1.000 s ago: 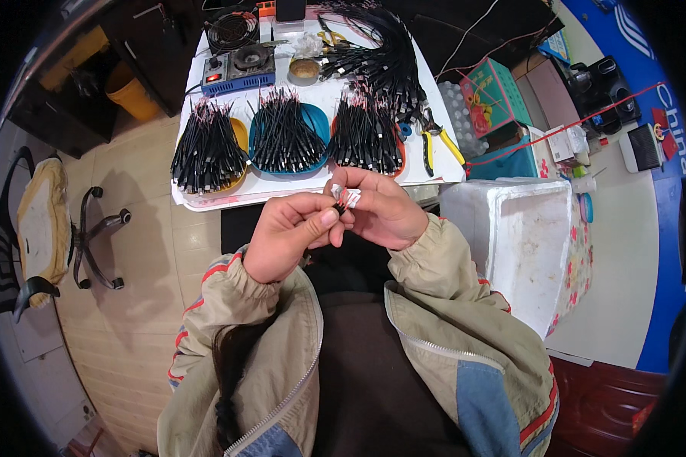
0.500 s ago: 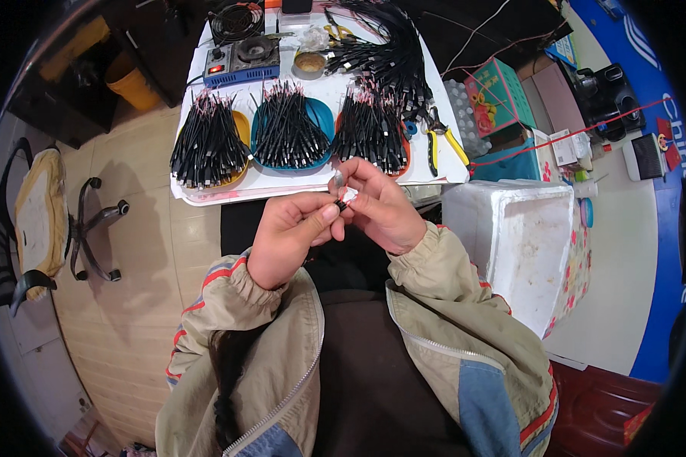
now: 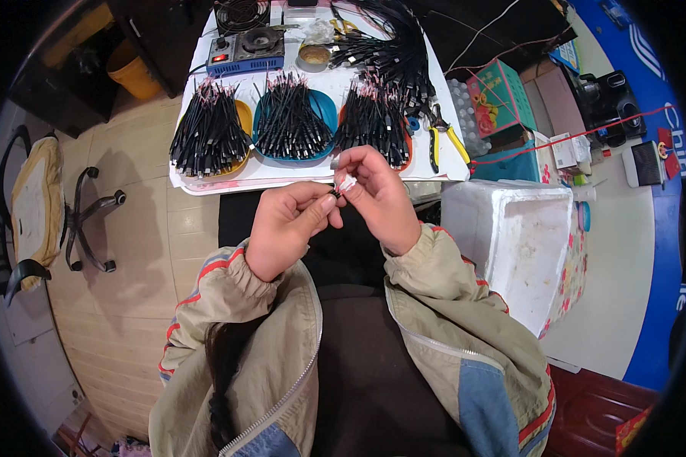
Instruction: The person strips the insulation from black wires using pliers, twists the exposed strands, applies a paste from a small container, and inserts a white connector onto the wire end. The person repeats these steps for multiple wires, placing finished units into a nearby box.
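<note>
Both hands meet in front of the white table. My left hand [image 3: 291, 227] is closed, thumb against fingers, pinching a short black cable end [image 3: 335, 194]. Facing it, my right hand [image 3: 385, 204] is closed too, its fingertips at the cable's tip. White wrapping [image 3: 347, 184] shows near the right thumb, and a small silvery piece [image 3: 334, 164] sits at the right index fingertip. What lies between the right fingers is too small to make out. Past the hands lie three bundles of black cables with pinkish wire ends: the left bundle [image 3: 209, 133], middle bundle [image 3: 291, 122] and right bundle [image 3: 373, 118].
The bundles rest in a yellow tray [image 3: 245, 114], a blue tray [image 3: 324, 107] and an orange-red tray [image 3: 409, 148]. Behind stand a blue solder pot [image 3: 248, 61] and a round tin [image 3: 313, 57]. Yellow-handled wire strippers [image 3: 453, 141] lie right, above a white foam box [image 3: 472, 217].
Both hands have risen slightly, still joined at the cable end. The right wrist has shifted a little left, and the view has tilted slightly.
</note>
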`<act>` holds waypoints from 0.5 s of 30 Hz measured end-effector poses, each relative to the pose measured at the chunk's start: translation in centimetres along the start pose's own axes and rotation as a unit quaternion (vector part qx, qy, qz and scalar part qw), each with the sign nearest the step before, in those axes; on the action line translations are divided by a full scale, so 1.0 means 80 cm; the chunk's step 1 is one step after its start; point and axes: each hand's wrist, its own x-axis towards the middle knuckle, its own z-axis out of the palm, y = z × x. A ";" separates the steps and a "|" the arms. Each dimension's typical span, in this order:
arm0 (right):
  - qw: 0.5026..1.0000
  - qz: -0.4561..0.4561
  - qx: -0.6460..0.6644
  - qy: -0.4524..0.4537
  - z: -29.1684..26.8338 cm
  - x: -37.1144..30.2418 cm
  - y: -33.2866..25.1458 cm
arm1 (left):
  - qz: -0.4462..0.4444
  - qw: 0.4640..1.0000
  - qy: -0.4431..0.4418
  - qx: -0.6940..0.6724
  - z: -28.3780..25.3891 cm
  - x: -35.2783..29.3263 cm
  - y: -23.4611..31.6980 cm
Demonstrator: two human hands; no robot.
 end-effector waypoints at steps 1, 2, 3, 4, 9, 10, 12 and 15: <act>1.000 0.010 0.011 0.003 -0.005 0.003 -0.003 | -0.004 1.000 -0.005 0.004 -0.001 0.001 0.000; 1.000 0.016 0.021 -0.006 -0.011 0.005 -0.008 | -0.007 1.000 -0.009 0.009 -0.003 0.002 0.001; 0.999 0.051 0.012 0.011 -0.014 0.007 -0.010 | -0.007 1.000 -0.011 0.012 -0.004 0.002 0.002; 0.999 0.018 -0.044 0.008 -0.014 0.004 -0.013 | -0.014 1.000 -0.014 0.017 -0.005 0.002 0.003; 0.947 -0.099 -0.305 -0.002 0.001 0.001 -0.012 | -0.048 0.998 -0.022 0.046 -0.007 0.001 0.007; 0.941 -0.120 -0.317 0.005 0.003 0.002 -0.011 | -0.048 0.998 -0.023 0.028 -0.007 0.001 0.007; 0.932 -0.151 -0.328 0.014 0.005 0.003 -0.008 | -0.045 0.999 -0.022 -0.007 -0.007 0.000 0.007; 0.943 -0.153 -0.295 0.008 0.002 0.004 0.000 | -0.048 0.998 -0.029 -0.006 -0.009 0.002 0.006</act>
